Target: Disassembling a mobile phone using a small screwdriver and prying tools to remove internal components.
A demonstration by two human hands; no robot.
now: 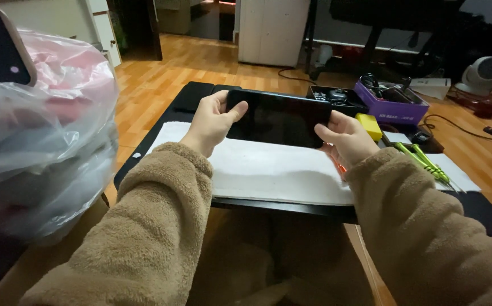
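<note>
Both hands are clamped on a dark tablet (280,118) in the middle of the frame, held above the white cloth (268,170) on the black table (189,96). Left hand (214,119) pinches its left end, thumb on the glass; right hand (345,136) grips the lower right corner. I'd keep it level, low over the cloth, fingers at the edges. Green screwdrivers (427,161) lie to the right, purple tray (390,105) upper right.

Dim room: wooden floor (200,65), white cabinet (271,31) (far side).
</note>
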